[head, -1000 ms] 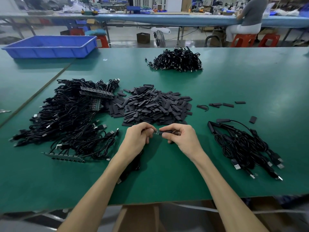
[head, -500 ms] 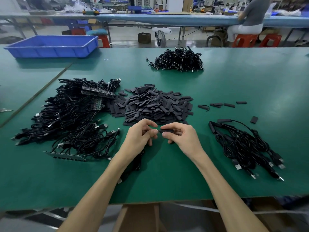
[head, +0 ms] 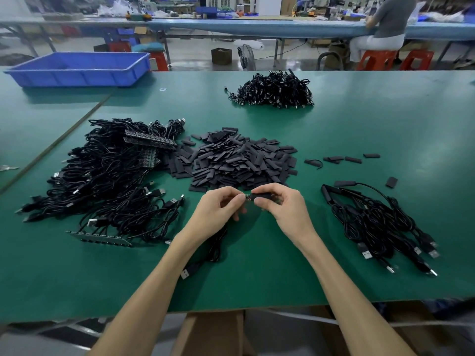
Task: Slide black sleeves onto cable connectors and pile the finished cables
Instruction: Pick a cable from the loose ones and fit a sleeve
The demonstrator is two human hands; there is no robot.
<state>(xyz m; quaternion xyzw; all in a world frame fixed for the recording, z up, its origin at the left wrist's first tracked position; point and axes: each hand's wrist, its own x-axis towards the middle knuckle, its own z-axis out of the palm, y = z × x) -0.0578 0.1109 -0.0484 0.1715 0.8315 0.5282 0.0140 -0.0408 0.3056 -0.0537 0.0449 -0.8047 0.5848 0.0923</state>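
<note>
The left hand (head: pixel 218 211) pinched the cable's connector (head: pixel 247 198) while the right hand (head: pixel 282 209) pinched a black sleeve (head: pixel 262 195) end-on against it, apparently aligned to slide on. The loose sleeves (head: pixel 236 160) lay just beyond the hands, presumably for quick reach; finished cables (head: pixel 372 219) were piled right of the right hand.

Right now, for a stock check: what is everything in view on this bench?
Green table mat: one, green, under everything.
Blue plastic tray: one, blue, far left.
Tangled black cables: one heap, black, left.
Flat black sleeves: one heap, black, centre; several loose to its right.
Black cables with sleeved ends: one pile, black, right.
Far cable bundle: one, black, far centre.
Circuit board strips: several, dark, on left heap.
Black cable in work: one, black, trailing near front centre.
Left hand: grip pinches its connector.
Right hand: grip pinches one black sleeve.
</note>
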